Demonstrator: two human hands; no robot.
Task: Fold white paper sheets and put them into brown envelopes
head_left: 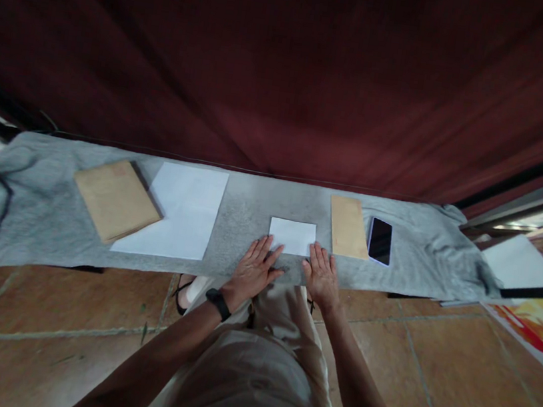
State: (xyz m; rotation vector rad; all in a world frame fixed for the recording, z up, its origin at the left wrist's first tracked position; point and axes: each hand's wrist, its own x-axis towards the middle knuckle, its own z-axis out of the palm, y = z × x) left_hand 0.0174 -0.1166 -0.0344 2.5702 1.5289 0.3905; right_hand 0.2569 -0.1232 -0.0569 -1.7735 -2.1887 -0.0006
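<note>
**Paper [293, 227] Position: Flat, Between the Hands**

The paper lies on the grey cloth [246, 200], directly before the person. Left hand [253, 268]: fingers extended, unclenched, tips at the near-left corner. Right hand [323, 279]: fingers likewise extended, tips along the right edge. Neither grasps; the paired placement probably keeps the paper flat and square. Other items sit to either side, apparently leaving the middle as working space.

Materials: paper, white, smooth, rectangular; cloth, soft, wrinkled at both ends; kraft stack [115, 198], matte, layered, overlapping a larger white sheet [189, 212]; kraft piece [349, 226], thin, oblong; phone [381, 241], dark, glossy, round-cornered.
</note>
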